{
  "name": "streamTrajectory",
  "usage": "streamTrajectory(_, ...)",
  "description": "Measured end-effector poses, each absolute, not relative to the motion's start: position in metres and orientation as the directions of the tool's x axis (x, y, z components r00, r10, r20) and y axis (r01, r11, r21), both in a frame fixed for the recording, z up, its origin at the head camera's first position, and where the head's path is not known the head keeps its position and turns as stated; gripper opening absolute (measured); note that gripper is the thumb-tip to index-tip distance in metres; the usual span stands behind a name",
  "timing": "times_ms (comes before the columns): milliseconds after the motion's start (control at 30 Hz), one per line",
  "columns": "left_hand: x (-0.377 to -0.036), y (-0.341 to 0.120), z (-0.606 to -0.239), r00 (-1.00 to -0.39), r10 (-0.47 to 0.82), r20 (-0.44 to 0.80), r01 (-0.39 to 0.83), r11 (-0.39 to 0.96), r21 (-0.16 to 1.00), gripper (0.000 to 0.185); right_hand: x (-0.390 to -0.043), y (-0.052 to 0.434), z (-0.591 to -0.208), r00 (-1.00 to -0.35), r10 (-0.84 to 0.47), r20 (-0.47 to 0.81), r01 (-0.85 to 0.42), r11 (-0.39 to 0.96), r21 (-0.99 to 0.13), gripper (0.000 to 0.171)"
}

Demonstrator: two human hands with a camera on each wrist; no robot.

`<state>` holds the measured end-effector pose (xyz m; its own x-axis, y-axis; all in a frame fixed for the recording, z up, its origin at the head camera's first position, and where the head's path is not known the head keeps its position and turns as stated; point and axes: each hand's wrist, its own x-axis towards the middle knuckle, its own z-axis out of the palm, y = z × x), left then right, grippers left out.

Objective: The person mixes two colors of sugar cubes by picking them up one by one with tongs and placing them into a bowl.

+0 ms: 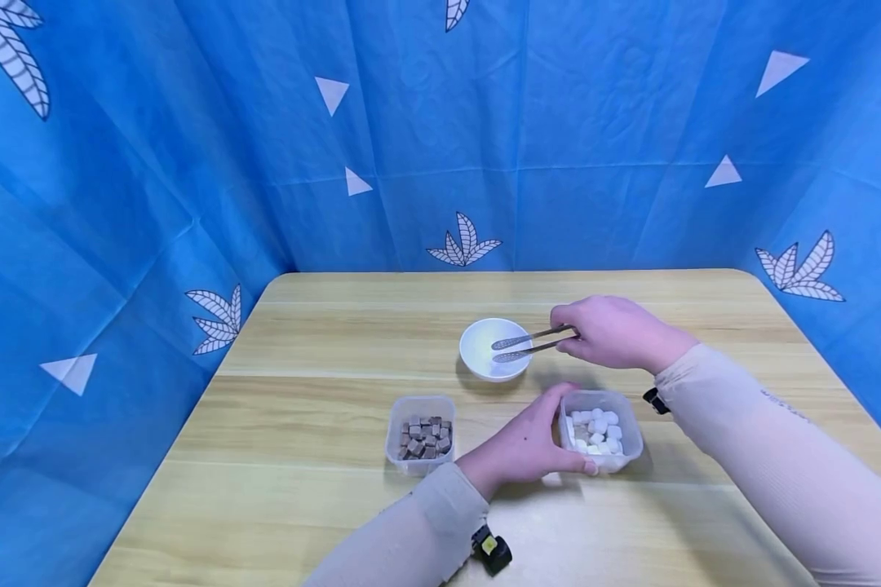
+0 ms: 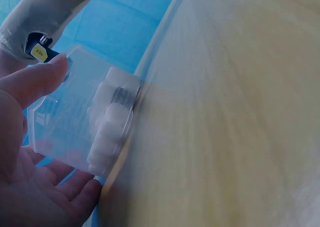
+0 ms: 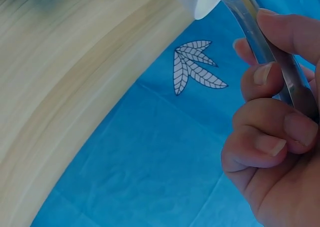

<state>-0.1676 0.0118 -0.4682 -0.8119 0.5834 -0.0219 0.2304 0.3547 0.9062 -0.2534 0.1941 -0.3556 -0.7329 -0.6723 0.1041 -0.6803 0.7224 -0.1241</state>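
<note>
My right hand (image 1: 611, 333) grips metal tongs (image 1: 529, 343) whose tips hang over a white bowl (image 1: 495, 349) in the middle of the wooden table (image 1: 301, 489). The tongs' arms stand slightly apart with nothing visible between them. In the right wrist view the fingers (image 3: 270, 142) curl round the tongs' handle (image 3: 270, 47). My left hand (image 1: 530, 447) holds the left side of a clear plastic tub (image 1: 600, 430) filled with white cubes (image 1: 596, 430). The left wrist view shows the thumb (image 2: 35, 79) and fingers (image 2: 75, 194) wrapped round that tub (image 2: 75, 117).
A second clear tub (image 1: 420, 434) with brown cubes (image 1: 426, 437) sits left of my left hand. Blue patterned cloth (image 1: 191, 163) walls off the back and both sides of the table.
</note>
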Motion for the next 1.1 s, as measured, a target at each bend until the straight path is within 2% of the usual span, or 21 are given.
streamTrajectory(267, -0.167, 0.011, -0.467, -0.809, 0.588, -0.028, 0.214, 0.338, 0.917, 0.1, -0.254, 0.196, -0.354, -0.768, -0.638, 0.06, -0.639, 0.756, -0.139, 0.019)
streamTrajectory(600, -0.166, 0.011, -0.465, -0.813, 0.58, -0.041, 0.208, 0.356, 0.911, 0.102, -0.249, 0.203, -0.347, -0.803, -0.594, 0.04, -0.587, 0.779, -0.218, 0.031)
streamTrajectory(800, -0.165, 0.011, -0.465, -0.823, 0.566, -0.047, 0.209, 0.378, 0.902, 0.104, -0.242, 0.213, -0.339, -0.789, -0.609, 0.075, -0.608, 0.761, -0.227, 0.029)
streamTrajectory(1100, -0.164, 0.011, -0.462, -0.821, 0.569, -0.049, 0.204, 0.373, 0.905, 0.105, -0.212, 0.243, -0.318, -0.794, -0.608, 0.022, -0.599, 0.774, -0.204, 0.016)
